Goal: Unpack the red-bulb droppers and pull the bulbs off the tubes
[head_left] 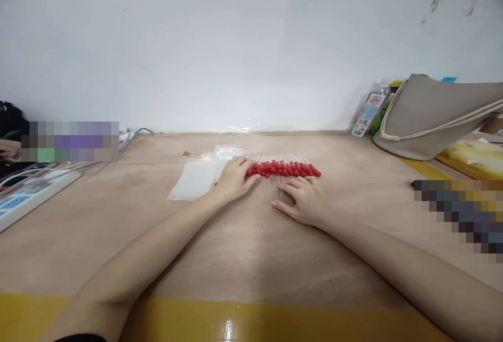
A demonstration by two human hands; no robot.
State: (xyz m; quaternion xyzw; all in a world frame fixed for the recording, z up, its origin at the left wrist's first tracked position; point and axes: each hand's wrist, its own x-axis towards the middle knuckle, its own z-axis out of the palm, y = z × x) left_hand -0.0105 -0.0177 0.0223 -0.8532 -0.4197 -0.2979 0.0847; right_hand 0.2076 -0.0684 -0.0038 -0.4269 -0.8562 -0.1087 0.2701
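On the wooden table lies a row of small red berry-like heads (283, 168) on thin pale stems. Most stems point to the wall; a few stems (275, 187) come out on the near side. My left hand (234, 178) rests over the row's left end, fingers stretched out and thumb apart. My right hand (302, 199) lies at the near side, fingers spread, touching or just above the near stems. Whether either palm covers anything is hidden. Clear plastic bags (192, 178) lie flat, partly under or beside my left hand.
A white power strip (37, 200) with cables stands at the left. A grey bag (424, 114), a labelled bottle (369, 109) and a yellow packet (471, 157) sit at the right. Behind the table rises a white wall (236, 48). Blurred patches hide things on both sides.
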